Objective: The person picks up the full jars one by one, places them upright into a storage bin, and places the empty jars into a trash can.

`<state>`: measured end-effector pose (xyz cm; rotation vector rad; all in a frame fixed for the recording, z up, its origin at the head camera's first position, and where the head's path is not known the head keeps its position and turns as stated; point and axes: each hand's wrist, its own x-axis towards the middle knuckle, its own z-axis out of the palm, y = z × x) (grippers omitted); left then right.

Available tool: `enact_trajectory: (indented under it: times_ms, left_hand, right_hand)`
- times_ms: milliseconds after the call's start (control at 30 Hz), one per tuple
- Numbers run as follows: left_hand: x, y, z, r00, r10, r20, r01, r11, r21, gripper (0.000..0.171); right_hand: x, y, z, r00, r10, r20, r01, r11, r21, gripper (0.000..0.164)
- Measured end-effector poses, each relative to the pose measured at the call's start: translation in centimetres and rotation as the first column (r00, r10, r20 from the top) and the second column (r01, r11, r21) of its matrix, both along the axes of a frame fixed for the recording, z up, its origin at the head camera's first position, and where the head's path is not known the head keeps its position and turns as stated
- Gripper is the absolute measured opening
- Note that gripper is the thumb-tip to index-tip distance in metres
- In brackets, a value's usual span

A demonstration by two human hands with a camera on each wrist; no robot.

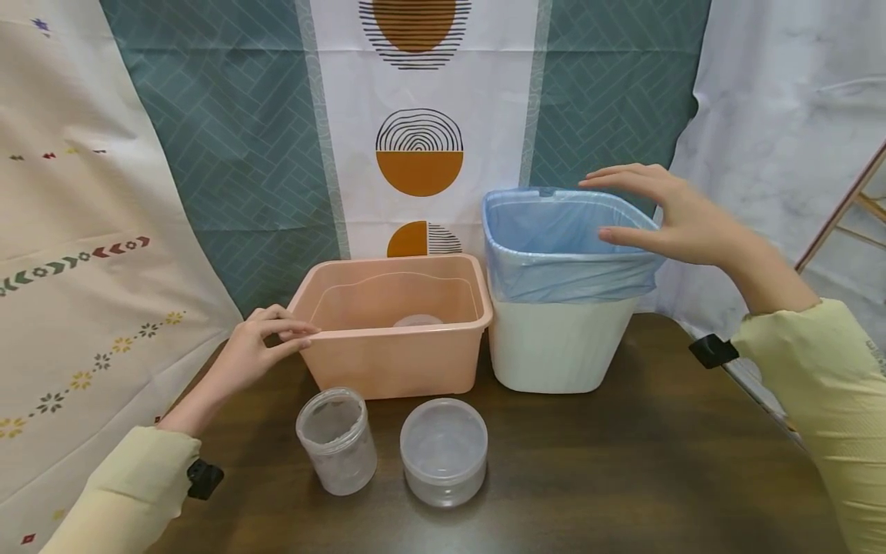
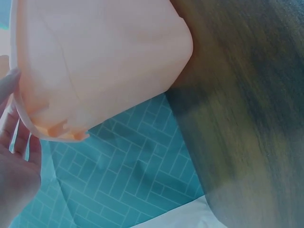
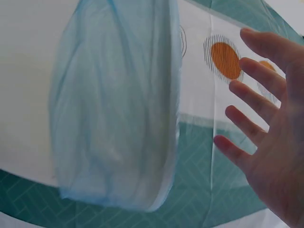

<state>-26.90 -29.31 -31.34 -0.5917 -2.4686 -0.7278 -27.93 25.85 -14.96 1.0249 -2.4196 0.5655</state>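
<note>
A peach plastic tub (image 1: 394, 365) stands at the back of the table. At its left front corner, my left hand (image 1: 258, 345) grips the rim, the thumb on one side and the fingers on the other in the left wrist view. A pale round thing (image 1: 418, 320) shows partly inside the tub. To its right stands a white trash bin (image 1: 557, 350), lined with a blue plastic bag (image 1: 581, 281) folded over the rim. My right hand (image 1: 667, 214) hovers over the bin's right side, its fingers spread and holding nothing.
In front of the tub stand a clear, tall, lidless jar (image 1: 348, 465) and a wider, low clear container (image 1: 446, 491). A patterned curtain (image 1: 235, 146) hangs close behind the tub and bin. The dark wooden table (image 1: 588, 469) extends to the right.
</note>
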Motion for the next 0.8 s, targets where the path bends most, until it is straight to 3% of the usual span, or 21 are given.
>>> enact_trajectory:
  times_ms: [400, 800]
  left_hand:
    - [0.1, 0.1, -0.1, 1.0, 0.007, 0.027, -0.007, 1.0, 0.008, 0.019]
    - [0.0, -0.1, -0.2, 0.999, 0.005, 0.036, -0.006, 1.0, 0.018, 0.019]
  right_hand:
    - [-0.1, 2.7, -4.4, 0.972, -0.066, -0.227, 0.02, 0.98, -0.199, 0.049]
    - [-0.7, 3.0, -7.6, 0.947, -0.115, -0.299, 0.013, 0.946, -0.325, 0.052]
